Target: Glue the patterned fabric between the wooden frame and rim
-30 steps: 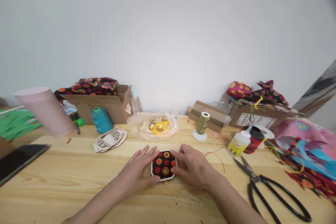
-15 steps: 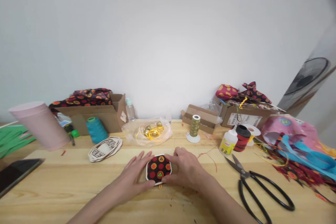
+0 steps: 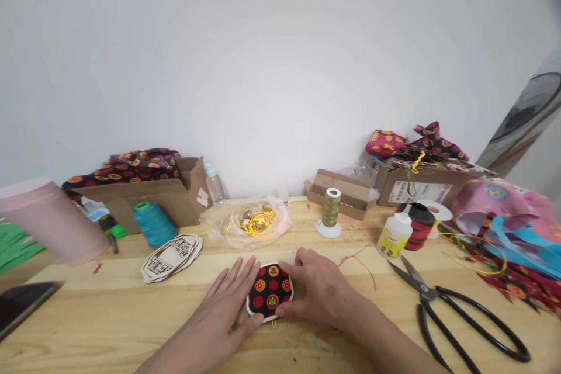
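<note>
A rounded square piece covered in black fabric with red, orange and green flower prints (image 3: 270, 289) lies on the wooden table, edged in white. A small yellow loop shows at its near edge. My left hand (image 3: 228, 304) rests flat along its left side, fingers stretched out, the thumb touching the near left corner. On the right side, my right hand (image 3: 318, 289) grips the piece, forefinger at the far right corner and thumb at the near right corner, the other fingers curled. The underside of the piece is hidden.
Large black-handled scissors (image 3: 432, 292), a white glue bottle (image 3: 393, 236) and thread spools stand to the right. Flat cut-out pieces (image 3: 170, 257), a teal thread cone (image 3: 153, 224) and a phone (image 3: 26, 307) are left. A plastic bag of bells (image 3: 252, 222) sits behind.
The view has shifted slightly, so the table's things sit a little differently in the picture. Both hands stay at the fabric-covered piece, with little change in their hold.
</note>
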{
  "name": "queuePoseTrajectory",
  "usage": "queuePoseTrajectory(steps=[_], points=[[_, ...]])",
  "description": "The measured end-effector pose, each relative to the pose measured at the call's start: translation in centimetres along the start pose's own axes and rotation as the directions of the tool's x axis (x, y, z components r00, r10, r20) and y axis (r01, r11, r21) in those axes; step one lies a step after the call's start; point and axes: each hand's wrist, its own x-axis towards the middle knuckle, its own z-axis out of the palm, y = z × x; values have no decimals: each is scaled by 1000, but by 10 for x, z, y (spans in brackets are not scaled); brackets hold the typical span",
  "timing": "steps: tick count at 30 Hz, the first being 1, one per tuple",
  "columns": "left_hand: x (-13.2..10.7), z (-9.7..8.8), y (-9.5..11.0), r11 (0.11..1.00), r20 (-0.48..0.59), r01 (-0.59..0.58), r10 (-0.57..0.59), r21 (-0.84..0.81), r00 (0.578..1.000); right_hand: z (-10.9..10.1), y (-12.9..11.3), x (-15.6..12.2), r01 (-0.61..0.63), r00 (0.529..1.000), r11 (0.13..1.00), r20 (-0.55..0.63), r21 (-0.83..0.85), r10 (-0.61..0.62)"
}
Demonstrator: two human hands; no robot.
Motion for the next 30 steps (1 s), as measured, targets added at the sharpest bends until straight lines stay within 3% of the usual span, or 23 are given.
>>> queuePoseTrajectory(steps=[11, 16, 30], points=[[-3, 2, 0, 1000, -11, -7, 7, 19, 1000, 8, -2, -5, 29, 999, 999, -42, -13, -29], [-2, 7, -2, 996, -70, -35, 41, 87, 997, 7, -3, -4, 22, 999, 999, -37, -28, -24], [2, 9, 0, 984, -96, 23, -5, 178, 995, 4, -7, -6, 6, 1000, 998, -22, -65, -8]])
